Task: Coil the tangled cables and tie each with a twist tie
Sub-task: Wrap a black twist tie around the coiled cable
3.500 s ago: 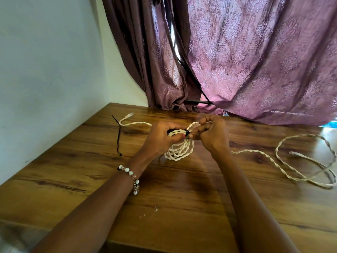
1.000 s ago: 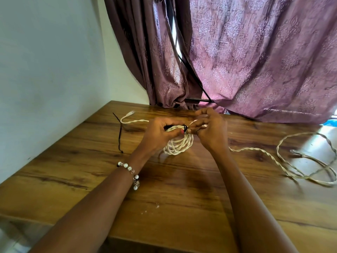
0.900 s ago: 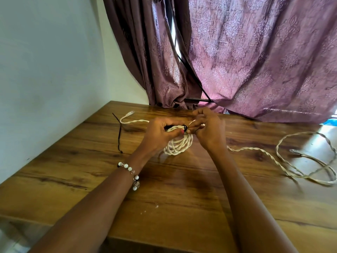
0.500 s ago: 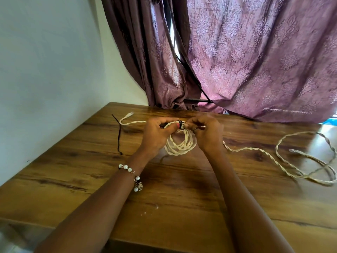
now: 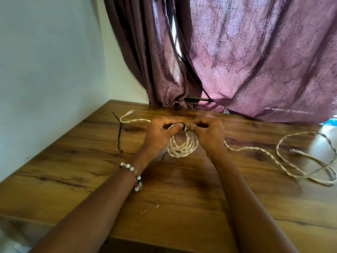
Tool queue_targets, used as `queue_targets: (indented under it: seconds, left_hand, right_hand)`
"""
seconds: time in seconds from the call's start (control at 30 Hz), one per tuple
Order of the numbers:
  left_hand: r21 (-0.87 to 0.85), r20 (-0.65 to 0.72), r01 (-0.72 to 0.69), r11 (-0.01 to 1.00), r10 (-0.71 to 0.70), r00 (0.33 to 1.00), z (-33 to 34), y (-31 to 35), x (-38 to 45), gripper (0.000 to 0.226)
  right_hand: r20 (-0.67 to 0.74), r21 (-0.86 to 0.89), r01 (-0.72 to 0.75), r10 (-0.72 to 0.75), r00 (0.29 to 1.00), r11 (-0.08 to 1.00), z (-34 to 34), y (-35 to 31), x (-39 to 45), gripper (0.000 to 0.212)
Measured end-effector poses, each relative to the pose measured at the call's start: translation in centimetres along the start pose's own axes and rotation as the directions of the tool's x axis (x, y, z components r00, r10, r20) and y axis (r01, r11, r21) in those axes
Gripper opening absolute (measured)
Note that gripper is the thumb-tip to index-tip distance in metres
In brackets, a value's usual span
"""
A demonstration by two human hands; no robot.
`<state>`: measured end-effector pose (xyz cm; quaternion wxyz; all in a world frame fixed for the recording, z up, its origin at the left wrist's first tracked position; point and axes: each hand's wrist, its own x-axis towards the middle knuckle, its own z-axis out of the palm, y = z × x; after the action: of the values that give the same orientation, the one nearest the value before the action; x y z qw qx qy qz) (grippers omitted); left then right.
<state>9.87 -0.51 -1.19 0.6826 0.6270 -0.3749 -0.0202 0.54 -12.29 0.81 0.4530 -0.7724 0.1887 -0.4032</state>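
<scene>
A cream twisted cable is wound into a small coil (image 5: pixel 182 147) held just above the wooden table (image 5: pixel 173 207). A black twist tie (image 5: pixel 184 126) wraps the top of the coil. My left hand (image 5: pixel 160 135) pinches the coil's top from the left, thumb against the tie. From the right, my right hand (image 5: pixel 207 133) pinches the same spot, fingers on the tie. One cable end with a plug (image 5: pixel 130 112) trails off to the left. The loose rest of the cable (image 5: pixel 300 161) lies in loops at the right.
A second black twist tie (image 5: pixel 119 134) lies on the table near the left wall. Purple curtains (image 5: pixel 246 61) hang over the table's far edge. The white wall (image 5: pixel 45 79) borders the table on the left.
Both hands have lifted the coil's top and drawn close together over the tie. The coil now hangs more upright, showing an open loop below my fingers.
</scene>
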Motion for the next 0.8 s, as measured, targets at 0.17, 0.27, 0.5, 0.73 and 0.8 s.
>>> queue_targets:
  seconds: [0.17, 0.27, 0.5, 0.73, 0.8]
  left_hand:
    - [-0.014, 0.003, 0.018, 1.000, -0.018, 1.000, 0.5, -0.1, -0.3, 0.020]
    - [-0.037, -0.005, 0.027, 0.999, -0.027, 1.000, 0.7, 0.0, -0.5, 0.019]
    - [-0.091, 0.056, 0.019, 0.996, -0.014, 0.998, 0.8, 0.4, -0.6, 0.020]
    - [-0.191, 0.028, 0.122, 0.974, -0.118, 0.993, 0.8, 0.0, -0.2, 0.018]
    - [-0.238, 0.023, 0.166, 0.957, -0.165, 0.986, 0.8, 0.1, -0.3, 0.019]
  right_hand:
    - [0.039, 0.020, -0.060, 0.060, 0.997, 0.998, -0.5, -0.2, 0.1, 0.008]
    - [0.080, 0.055, -0.119, 0.115, 0.990, 0.991, -0.9, -0.3, 0.2, 0.018]
    - [0.204, 0.247, -0.324, 0.277, 0.939, 0.913, -1.3, -0.5, 0.5, 0.024]
    - [0.152, 0.397, -0.353, 0.319, 0.936, 0.847, -0.9, -0.7, 0.0, 0.017]
    - [0.123, 0.372, -0.311, 0.285, 0.951, 0.875, -0.8, -0.5, -0.1, 0.016]
